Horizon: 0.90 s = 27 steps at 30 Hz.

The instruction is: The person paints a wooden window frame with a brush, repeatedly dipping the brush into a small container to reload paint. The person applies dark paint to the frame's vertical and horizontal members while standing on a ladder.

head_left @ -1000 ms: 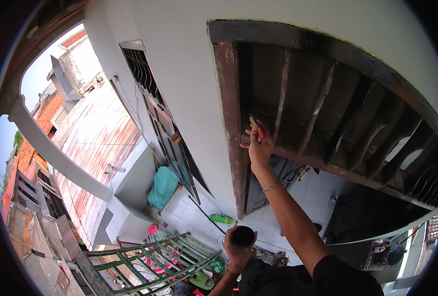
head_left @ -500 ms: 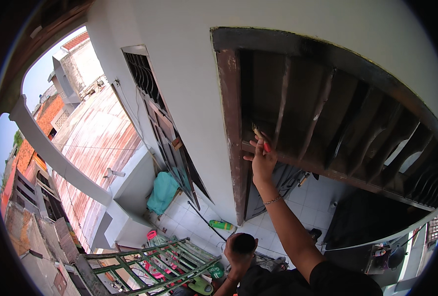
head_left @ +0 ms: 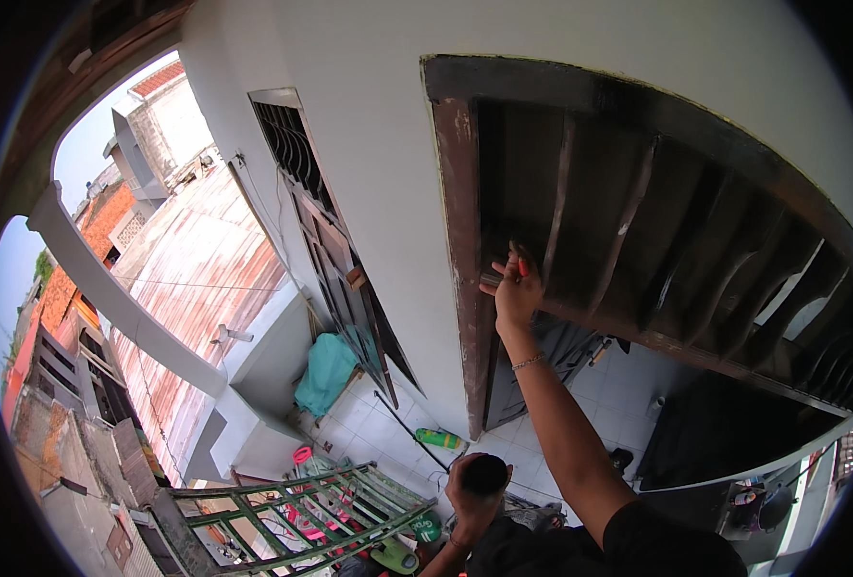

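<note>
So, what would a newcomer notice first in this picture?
Probably the right hand near the centre, with a red tool, raised before the barred frame at upper right. Below, the left hand grips a dark-topped container, and a green ladder slants across the lower left.

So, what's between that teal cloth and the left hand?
In the head view, white floor tiles, a thin dark pole and a green cylinder show between the teal cloth and the left hand.
</note>
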### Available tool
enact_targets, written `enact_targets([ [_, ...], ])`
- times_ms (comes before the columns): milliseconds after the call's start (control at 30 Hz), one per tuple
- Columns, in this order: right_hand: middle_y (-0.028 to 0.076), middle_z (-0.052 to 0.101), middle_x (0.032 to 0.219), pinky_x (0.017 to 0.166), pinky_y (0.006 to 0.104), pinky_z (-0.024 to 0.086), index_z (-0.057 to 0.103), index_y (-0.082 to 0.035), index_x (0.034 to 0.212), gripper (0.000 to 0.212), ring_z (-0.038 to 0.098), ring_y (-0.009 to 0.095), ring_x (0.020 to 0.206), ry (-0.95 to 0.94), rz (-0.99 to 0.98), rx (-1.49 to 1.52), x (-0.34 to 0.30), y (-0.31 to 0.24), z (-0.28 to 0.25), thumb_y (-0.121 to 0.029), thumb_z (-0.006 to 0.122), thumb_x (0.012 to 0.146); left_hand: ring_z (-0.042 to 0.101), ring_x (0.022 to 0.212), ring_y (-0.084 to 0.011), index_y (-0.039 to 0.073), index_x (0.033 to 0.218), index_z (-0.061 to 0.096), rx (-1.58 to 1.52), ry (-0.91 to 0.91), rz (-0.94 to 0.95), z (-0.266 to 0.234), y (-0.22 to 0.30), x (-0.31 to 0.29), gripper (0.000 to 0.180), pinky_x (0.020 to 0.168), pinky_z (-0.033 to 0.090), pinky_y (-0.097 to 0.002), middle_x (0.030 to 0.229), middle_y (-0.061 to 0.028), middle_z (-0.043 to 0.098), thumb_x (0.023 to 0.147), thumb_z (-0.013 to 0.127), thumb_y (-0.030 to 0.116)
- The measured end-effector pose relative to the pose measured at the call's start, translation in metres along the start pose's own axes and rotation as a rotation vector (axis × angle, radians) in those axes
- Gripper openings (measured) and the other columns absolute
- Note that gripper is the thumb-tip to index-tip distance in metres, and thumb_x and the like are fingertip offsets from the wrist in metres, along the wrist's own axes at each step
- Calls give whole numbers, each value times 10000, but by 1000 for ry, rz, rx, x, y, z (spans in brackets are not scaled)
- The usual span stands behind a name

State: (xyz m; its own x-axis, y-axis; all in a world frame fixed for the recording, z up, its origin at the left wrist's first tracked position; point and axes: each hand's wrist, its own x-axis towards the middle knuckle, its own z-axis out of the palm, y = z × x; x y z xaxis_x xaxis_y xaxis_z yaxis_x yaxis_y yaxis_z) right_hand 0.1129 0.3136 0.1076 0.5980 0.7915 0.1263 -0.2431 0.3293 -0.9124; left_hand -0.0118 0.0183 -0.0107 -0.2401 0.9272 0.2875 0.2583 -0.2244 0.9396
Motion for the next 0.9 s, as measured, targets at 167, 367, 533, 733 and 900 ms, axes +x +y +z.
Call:
enact_targets([
  [167,126,601,1349,614,360,690,568,-23,1389,404,694,243,1120,-63,-4,-19,-1,0,0,-291,559,1088,717,916,-307,66,1066,659,40,8,-7,0,4,-1,565,845,581,-404,1019,-116,724,632,1001,183],
  [367,128,601,1343,603,364,688,551,-24,1406,426,696,246,1118,-28,-43,-19,7,-10,0,-303,567,1084,717,912,-304,65,1051,667,-22,-3,-3,2,6,2,553,837,580,-402,1007,-114,726,627,1003,176],
  [533,128,596,1359,603,366,687,534,-30,1425,434,697,254,1128,-103,-57,34,-14,-13,-7,-297,566,1084,723,889,-220,44,1065,673,31,8,23,-4,11,-1,526,821,583,-354,995,-98,733,653,989,125],
  [733,135,600,1342,572,333,684,551,-8,1411,384,705,240,1115,-37,-62,46,10,-25,12,-228,527,1098,721,893,-269,59,1050,675,-7,7,37,-1,13,-2,528,814,582,-374,1003,-110,725,639,995,145],
  [900,148,593,1347,581,337,687,521,-13,1435,406,706,241,1112,-73,-38,-11,-10,-30,3,-246,516,1102,720,890,-265,61,1052,676,12,21,4,-2,15,-6,529,812,583,-372,999,-108,723,638,995,142],
])
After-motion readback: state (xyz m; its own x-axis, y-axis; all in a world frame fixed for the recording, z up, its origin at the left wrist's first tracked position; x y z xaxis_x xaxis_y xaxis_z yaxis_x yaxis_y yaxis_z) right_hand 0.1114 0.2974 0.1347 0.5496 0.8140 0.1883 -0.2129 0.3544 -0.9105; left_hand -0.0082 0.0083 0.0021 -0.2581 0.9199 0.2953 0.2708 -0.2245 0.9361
